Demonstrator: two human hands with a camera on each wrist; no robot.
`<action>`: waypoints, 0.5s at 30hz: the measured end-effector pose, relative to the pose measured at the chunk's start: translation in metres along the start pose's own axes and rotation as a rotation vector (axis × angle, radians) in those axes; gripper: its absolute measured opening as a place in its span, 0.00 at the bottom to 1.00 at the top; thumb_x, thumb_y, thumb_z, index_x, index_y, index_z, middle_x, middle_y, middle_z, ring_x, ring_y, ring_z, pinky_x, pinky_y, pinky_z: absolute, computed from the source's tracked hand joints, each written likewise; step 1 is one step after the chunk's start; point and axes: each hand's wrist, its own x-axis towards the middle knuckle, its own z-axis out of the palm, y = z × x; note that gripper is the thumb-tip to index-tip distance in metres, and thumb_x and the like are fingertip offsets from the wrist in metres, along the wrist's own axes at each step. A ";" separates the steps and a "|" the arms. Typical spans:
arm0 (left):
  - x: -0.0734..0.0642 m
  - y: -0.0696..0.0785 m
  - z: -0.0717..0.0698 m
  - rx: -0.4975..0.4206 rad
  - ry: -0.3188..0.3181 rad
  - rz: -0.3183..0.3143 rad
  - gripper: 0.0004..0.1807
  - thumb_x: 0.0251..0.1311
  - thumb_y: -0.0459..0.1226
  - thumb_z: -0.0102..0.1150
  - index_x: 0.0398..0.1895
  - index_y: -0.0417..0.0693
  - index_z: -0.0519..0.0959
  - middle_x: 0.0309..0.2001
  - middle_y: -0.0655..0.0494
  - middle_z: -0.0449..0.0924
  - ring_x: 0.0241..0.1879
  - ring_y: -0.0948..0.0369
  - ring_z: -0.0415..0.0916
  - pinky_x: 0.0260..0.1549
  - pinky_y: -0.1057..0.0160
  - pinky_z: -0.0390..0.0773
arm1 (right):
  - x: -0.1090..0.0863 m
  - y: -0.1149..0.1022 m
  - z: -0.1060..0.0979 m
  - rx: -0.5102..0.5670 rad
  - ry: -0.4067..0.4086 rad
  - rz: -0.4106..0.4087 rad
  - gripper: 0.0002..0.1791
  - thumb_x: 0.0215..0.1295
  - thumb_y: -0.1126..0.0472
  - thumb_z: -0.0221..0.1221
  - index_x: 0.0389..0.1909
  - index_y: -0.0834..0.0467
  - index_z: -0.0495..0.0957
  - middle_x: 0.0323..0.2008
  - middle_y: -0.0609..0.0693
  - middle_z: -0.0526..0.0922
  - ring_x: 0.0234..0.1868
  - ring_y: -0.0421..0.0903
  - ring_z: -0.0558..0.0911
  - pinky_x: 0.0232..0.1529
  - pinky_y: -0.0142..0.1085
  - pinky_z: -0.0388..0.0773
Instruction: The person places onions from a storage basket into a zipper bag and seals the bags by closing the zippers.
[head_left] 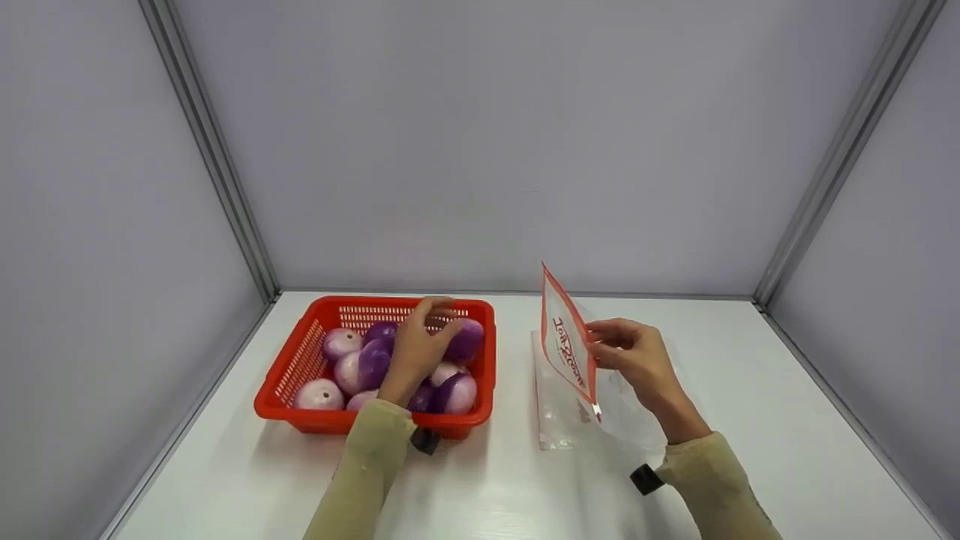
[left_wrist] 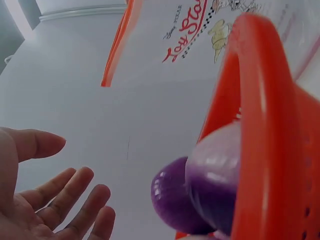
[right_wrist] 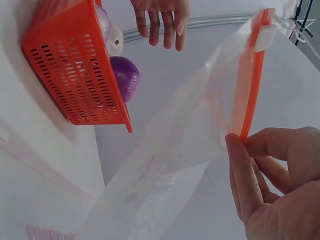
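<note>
My right hand (head_left: 637, 360) pinches the orange zip edge of a clear slider bag (head_left: 566, 341) with red lettering, between thumb and fingers. The bag stands up from the table, its clear body hanging below, and the right wrist view shows the white slider (right_wrist: 266, 38) at one end of the zip. Over the red basket (head_left: 289, 416), my left hand (head_left: 420, 341) hovers with fingers spread and nothing in them. Inside the basket lie several purple-and-white onions (head_left: 319, 394); the left hand overlaps some of them in the head view.
Another clear plastic bag (head_left: 551, 431) lies flat on the white table (head_left: 480, 495) beneath the raised one. Pale walls (head_left: 480, 150) close in the table at the back and both sides. The basket's rim stands between the onions and the bag.
</note>
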 end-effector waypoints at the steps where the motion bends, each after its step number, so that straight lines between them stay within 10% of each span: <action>1: 0.001 -0.003 -0.004 0.017 0.015 0.010 0.21 0.64 0.35 0.68 0.60 0.43 0.80 0.51 0.44 0.86 0.54 0.46 0.81 0.60 0.47 0.79 | 0.000 0.000 0.000 0.000 0.001 0.003 0.18 0.64 0.68 0.69 0.55 0.67 0.83 0.45 0.66 0.84 0.40 0.48 0.85 0.42 0.36 0.89; 15: 0.002 -0.039 -0.040 0.261 0.020 -0.082 0.32 0.60 0.33 0.72 0.68 0.39 0.74 0.67 0.38 0.73 0.67 0.41 0.71 0.70 0.43 0.68 | 0.000 0.002 -0.001 0.034 -0.006 0.013 0.19 0.64 0.70 0.68 0.55 0.68 0.83 0.44 0.63 0.84 0.39 0.47 0.86 0.42 0.38 0.89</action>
